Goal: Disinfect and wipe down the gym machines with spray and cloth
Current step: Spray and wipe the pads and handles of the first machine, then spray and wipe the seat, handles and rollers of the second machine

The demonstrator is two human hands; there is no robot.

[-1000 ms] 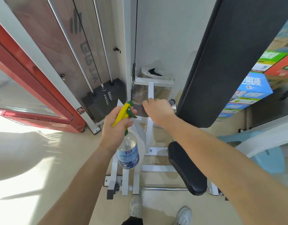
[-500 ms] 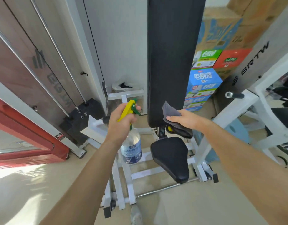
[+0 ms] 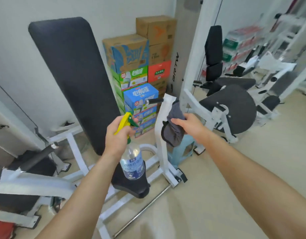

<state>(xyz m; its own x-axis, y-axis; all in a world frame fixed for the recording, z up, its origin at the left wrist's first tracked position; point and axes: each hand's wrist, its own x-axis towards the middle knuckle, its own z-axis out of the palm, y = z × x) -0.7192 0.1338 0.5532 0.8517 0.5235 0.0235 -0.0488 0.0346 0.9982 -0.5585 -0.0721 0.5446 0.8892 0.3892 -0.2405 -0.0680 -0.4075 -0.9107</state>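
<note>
Cloth (image 3: 173, 130) is bunched up in my right hand (image 3: 188, 126), fingers clamped on it, right at the machine's white upright (image 3: 161, 144). My left hand (image 3: 117, 137) is wrapped round the spray bottle (image 3: 131, 161) neck, and the bottle hangs over the black seat (image 3: 131, 188).

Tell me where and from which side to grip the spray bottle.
Grip the spray bottle at its narrow neck under the yellow trigger, coming from behind, as the left hand does: the nozzle points away, and the wide clear body hangs below.
</note>
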